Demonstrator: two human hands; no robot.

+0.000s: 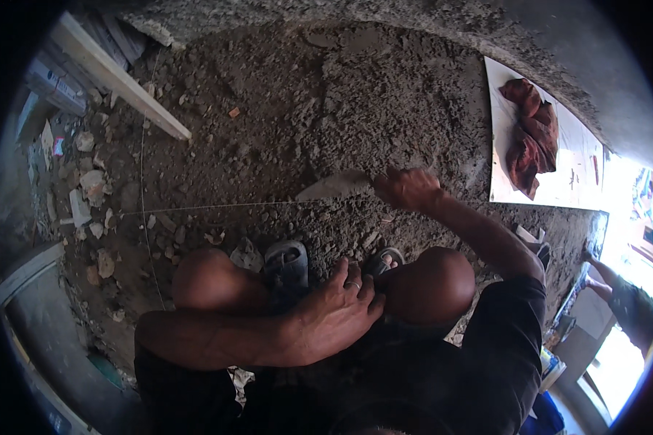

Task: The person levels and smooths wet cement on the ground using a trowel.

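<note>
Over rough grey mortar (406,109), the right hand (408,188) grips a trowel (331,185) low, apparently to keep its blade flat; the left hand (337,308), empty, hangs near the right knee (439,286).

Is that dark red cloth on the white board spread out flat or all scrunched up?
Scrunched up: the dark red cloth lies in a lumpy, creased heap, with white board showing around it.

No wording is readable. Tiny, blurred print seems to run along a pale boxy length (56,88) at the upper left of the frame; a small red-and-white scrap (58,146) just below it shows no legible lettering.
</note>
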